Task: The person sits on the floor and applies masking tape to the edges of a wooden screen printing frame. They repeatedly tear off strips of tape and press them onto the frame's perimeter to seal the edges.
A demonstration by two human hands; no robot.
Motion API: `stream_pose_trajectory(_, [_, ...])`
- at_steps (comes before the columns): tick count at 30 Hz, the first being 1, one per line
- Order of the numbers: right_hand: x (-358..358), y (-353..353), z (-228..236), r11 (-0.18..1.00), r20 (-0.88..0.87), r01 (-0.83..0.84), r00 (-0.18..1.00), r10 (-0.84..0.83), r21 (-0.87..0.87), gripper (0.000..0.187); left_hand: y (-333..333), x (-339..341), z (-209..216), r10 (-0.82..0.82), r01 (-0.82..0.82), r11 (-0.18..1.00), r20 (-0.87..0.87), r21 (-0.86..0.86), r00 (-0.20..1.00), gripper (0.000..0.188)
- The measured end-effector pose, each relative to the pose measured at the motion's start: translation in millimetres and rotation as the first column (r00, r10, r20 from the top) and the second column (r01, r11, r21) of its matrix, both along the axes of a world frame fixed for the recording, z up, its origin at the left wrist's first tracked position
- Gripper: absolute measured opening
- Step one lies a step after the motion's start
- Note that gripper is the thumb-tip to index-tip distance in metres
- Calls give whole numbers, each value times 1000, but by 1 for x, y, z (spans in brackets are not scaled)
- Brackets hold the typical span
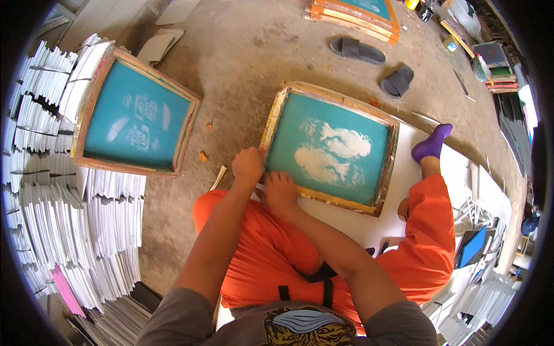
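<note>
A wood-framed printing screen (pixel 340 144) with teal mesh and two white figures lies in front of me, tilted a little. At its near left corner my left hand (pixel 248 166) is closed in a fist, and what it grips, if anything, is hidden. Just right of it, my right hand (pixel 280 191) has its fingers bent over the frame's near edge, by the same corner. Something small and dark shows between the two hands, too little to name. Under the screen is a white sheet or board (pixel 407 134).
On the left, a second teal screen (pixel 138 118) leans against tied stacks of white sheets (pixel 52 213). Black slides (pixel 358 51) and more stacked screens (pixel 355 23) are on the concrete floor ahead. My purple-socked foot (pixel 431 143) rests right of the screen. White scraps (pixel 479 196) lie beyond my leg.
</note>
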State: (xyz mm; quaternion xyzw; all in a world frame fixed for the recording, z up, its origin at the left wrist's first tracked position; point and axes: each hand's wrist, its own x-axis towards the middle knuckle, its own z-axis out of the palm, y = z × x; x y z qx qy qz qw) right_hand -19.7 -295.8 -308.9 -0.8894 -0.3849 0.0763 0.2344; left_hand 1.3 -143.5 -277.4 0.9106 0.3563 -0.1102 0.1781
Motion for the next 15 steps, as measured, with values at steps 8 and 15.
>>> stream_pose_trajectory(8, [44, -33, 15, 956, -103, -192, 980, 173, -223, 46, 12, -2, 20, 6, -54, 983, -266, -175, 964, 79])
stream_pose_trajectory(15, [51, -35, 11, 963, -187, -250, 955, 229, -100, 43, -5, 1, -13, -149, 169, 985, 323, -33, 934, 65])
